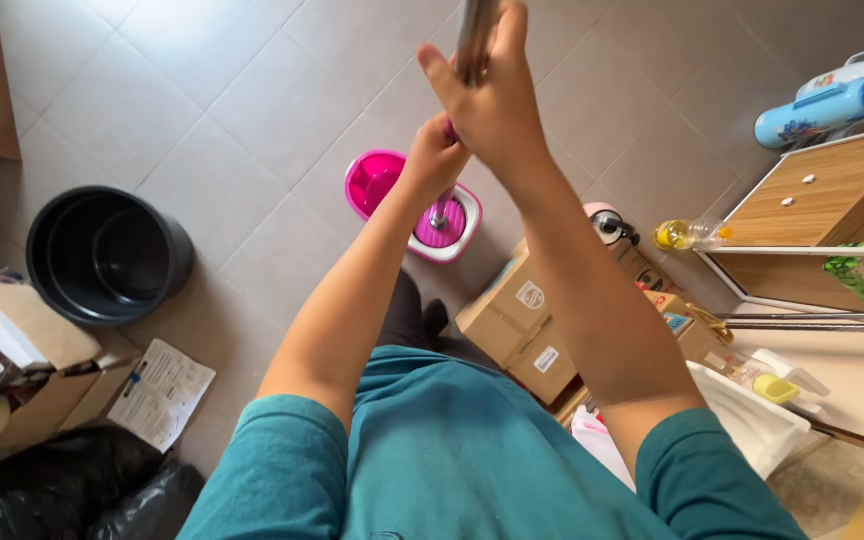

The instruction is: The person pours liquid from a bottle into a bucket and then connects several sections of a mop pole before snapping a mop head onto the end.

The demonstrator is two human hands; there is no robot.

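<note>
Head view, looking straight down past a teal shirt point(472, 450) to a grey tiled floor point(232, 110). Both hands are stacked on a metal mop handle point(474, 35), which runs up out of the top of the frame. Right hand point(497, 105) is the upper one, fingers wrapped tight round the pole w/ thumb pointing up along it. Left hand point(435, 160) sits just below, also closed on the handle in a fist. The two hands are nearly touching, one above the other.

The handle goes down btwn the forearms into a pink and white spin mop bucket point(407, 205) on the floor, directly under the hands; the lower shaft stands in the spinner side (the mop head itself is hidden).

Round about: a black bucket point(107, 255) to the left, well apart from the pink one; cardboard boxes point(527, 325) just right of it; a printed paper sheet point(160, 392) and black plastic bags point(72, 490) at lower left; a wooden cabinet point(822, 195) at right w/ a yellow-liquid bottle point(690, 234) beside it.
</note>
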